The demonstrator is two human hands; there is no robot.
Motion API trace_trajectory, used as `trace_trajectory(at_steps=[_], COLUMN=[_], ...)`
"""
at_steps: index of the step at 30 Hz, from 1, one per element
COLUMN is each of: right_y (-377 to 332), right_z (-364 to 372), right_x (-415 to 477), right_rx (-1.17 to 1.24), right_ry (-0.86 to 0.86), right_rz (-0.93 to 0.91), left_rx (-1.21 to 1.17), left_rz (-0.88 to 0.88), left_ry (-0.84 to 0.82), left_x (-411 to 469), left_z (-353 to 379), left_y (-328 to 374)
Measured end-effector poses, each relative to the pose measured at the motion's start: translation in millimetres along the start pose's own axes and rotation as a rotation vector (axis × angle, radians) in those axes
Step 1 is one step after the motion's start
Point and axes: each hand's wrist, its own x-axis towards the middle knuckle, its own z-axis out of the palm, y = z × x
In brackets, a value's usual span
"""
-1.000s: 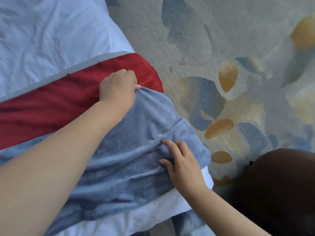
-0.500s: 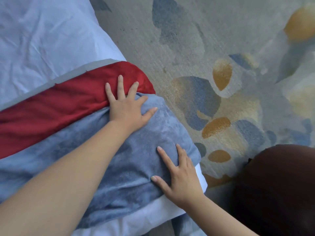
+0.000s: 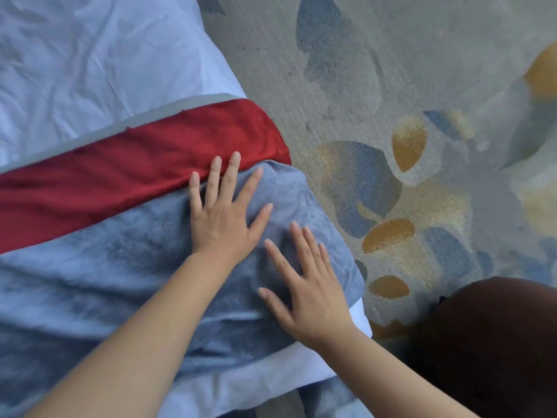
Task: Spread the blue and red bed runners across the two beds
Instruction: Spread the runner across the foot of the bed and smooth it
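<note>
A red bed runner (image 3: 126,173) lies as a band across the white bed (image 3: 90,61), reaching its right edge. Below it lies a blue-grey plush runner (image 3: 99,276), slightly wrinkled, overlapping the red one's lower edge. My left hand (image 3: 223,218) presses flat on the blue runner with fingers spread, fingertips touching the red runner's edge. My right hand (image 3: 307,285) lies flat with straight fingers on the blue runner near the bed's corner.
Patterned carpet (image 3: 391,86) with blue and ochre patches fills the right side. A dark brown rounded object (image 3: 494,342) sits at the lower right by the bed corner. White sheet (image 3: 271,378) shows below the blue runner.
My left hand went from gripping the runner's edge to lying flat with spread fingers. My right hand slid up the blue runner toward the left hand. The blue runner looks smoother.
</note>
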Motion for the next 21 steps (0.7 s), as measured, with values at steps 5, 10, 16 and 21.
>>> trace_trajectory(at_steps=[5, 10, 16, 21], right_y=[-4, -17, -74, -146], right_z=[12, 14, 48, 101], right_x=[6, 9, 41, 68], right_rx=[-0.129, -0.277, -0.432, -0.520], right_ry=[-0.070, -0.106, -0.180, -0.258], right_rz=[-0.034, -0.043, -0.247, -0.401], left_rx=[-0.043, -0.078, -0.143, -0.198], left_rz=[-0.178, -0.220, -0.288, -0.417], left_ry=[-0.040, -0.027, 0.037, 0.067], left_x=[-89, -145, -161, -216], left_z=[8, 21, 26, 30], left_y=[-48, -88, -121, -191])
